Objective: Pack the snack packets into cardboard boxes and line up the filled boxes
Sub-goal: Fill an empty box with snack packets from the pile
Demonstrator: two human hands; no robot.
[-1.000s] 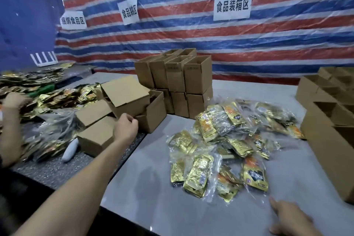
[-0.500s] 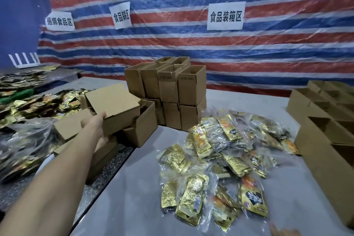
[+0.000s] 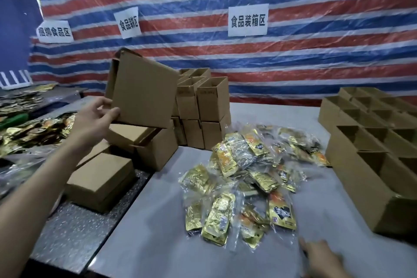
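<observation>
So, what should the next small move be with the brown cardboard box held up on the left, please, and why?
Probably set the brown cardboard box down, opening up, on the grey table beside the pile of gold foil snack packets. The left hand grips it in the air, apart from the packets, while the right hand rests open near them.

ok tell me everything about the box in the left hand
The box is plain brown cardboard, unprinted on the broad face turned to the camera. It is held up, tilted, with a narrow side showing along its left edge. The left hand pinches its lower left corner, thumb on the front. It hangs above other boxes; whether it touches them is unclear.
</observation>
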